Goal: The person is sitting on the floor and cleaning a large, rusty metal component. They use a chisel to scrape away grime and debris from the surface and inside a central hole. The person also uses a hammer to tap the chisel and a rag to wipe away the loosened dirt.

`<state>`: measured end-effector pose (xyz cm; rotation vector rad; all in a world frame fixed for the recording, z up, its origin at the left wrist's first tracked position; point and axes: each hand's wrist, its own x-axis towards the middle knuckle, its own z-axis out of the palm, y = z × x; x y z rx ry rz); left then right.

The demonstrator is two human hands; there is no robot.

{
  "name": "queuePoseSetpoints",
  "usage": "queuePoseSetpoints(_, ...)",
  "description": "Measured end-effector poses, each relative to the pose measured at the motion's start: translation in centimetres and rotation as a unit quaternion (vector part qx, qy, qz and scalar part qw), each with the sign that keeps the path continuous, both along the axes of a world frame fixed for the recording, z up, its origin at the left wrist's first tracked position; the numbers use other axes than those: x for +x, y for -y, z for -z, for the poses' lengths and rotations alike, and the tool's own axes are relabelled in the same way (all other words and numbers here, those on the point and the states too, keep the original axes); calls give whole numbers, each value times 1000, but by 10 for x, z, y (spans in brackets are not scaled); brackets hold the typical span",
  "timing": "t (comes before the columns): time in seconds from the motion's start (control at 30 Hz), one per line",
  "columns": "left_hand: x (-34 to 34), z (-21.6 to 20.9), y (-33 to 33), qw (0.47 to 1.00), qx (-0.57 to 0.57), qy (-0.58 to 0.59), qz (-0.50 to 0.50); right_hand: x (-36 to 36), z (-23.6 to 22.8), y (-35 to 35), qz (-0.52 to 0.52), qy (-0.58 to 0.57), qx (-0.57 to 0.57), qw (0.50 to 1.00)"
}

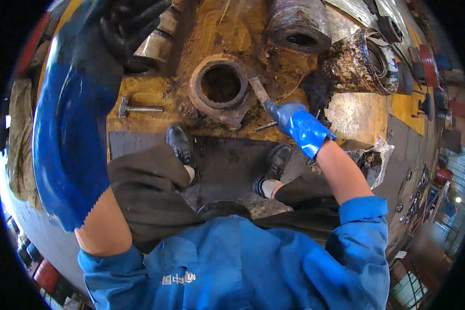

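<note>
The right hand (289, 114) clamps a metal scraper (259, 90), likely stiff, best held near-end; grip unclear for the left hand (132, 26).

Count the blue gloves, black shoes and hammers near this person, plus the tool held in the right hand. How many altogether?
Gloves: 2
Shoes: 2
Hammer: 1
Held tool: 1
Total: 6

1 person (212, 268) w/ 2 blue-gloved hands (289, 117) & 2 blk lace-up shoes (179, 144); 1 hammer (139, 109), 1 flat-bladed scraper (259, 90), 1 rusty metal ring (219, 110), 3 grimy cyls (298, 19) (1 part-hidden)
</note>
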<state>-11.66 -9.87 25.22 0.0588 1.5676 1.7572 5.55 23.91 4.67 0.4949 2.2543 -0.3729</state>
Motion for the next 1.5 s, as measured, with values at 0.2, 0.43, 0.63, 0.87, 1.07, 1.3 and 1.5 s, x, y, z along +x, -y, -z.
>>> queuePoseSetpoints(0.2,-20,9,-34,995,73,-40,50,-7,12,24,-3,-64,22,998)
queuePoseSetpoints(0.43,-34,10,-74,977,162,-96,97,89,35,88,-20,29,-11,999)
queuePoseSetpoints(0.63,-29,-2,-67,963,255,-70,51,103,-1,78,296,-241,-279,881)
queuePoseSetpoints(0.87,-17,19,-34,980,190,-50,15,106,26,-19,664,-107,-343,656)
queuePoseSetpoints(1.07,-11,43,-19,985,172,-19,-4,120,43,-40,668,-80,-319,668)
queuePoseSetpoints(1.3,-8,43,-8,989,147,-19,-18,94,46,6,642,-109,-270,710)
queuePoseSetpoints(1.5,-4,36,-6,991,133,-18,-21,111,39,24,651,-159,-239,703)
